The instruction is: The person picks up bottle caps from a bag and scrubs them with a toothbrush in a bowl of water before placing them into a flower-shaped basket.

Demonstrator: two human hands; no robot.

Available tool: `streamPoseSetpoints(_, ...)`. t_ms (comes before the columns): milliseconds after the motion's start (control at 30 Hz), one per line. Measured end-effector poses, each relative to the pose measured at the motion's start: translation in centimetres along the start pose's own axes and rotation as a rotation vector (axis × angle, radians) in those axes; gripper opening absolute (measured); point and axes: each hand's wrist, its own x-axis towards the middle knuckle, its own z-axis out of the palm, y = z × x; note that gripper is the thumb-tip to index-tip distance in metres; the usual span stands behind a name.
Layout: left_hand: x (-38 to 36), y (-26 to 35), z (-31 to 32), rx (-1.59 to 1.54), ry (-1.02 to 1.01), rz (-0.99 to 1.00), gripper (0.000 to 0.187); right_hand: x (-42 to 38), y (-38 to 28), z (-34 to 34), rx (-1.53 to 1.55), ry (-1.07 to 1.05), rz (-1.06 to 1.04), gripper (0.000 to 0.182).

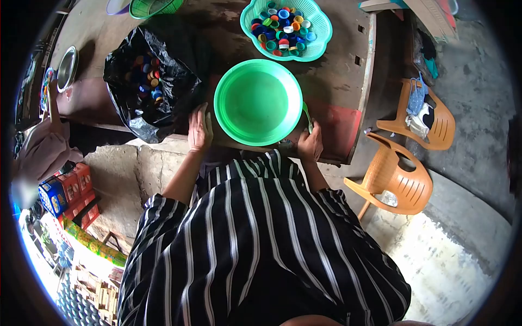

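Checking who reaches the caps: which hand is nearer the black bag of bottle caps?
Left. The left hand rests beside the black bag; the right hand is across the green basin.

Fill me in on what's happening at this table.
A person in a striped top stands at a wooden table with both hands at an empty green basin. The left hand rests by its left rim; the right hand grips the right rim near a green handle-like piece. A black bag of coloured bottle caps lies open to the left, and a teal basket of caps sits beyond the basin.
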Motion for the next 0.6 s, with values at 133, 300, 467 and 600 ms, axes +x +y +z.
streamPoseSetpoints(133, -0.1, 0.7, 0.1, 0.139, -0.023, 0.023, 0.036, -0.1, -0.4, -0.3, -0.05, -0.062, 0.03, 0.05)
streamPoseSetpoints(300, -0.1, 1.1, -0.2, 0.233, -0.056, -0.026, 0.041, 0.1, -0.3, 0.0, -0.07, -0.136, 0.093, 0.05)
streamPoseSetpoints(467, 0.0, 1.2, -0.4, 0.253, -0.125, -0.045, 0.044, -0.2, -0.1, 0.4, -0.065, -0.067, 0.052, 0.049)
streamPoseSetpoints(600, 0.0, 1.0, -0.4, 0.307, -0.155, -0.025, 0.045, -0.4, 0.2, 0.6, -0.089, -0.061, 0.014, 0.047)
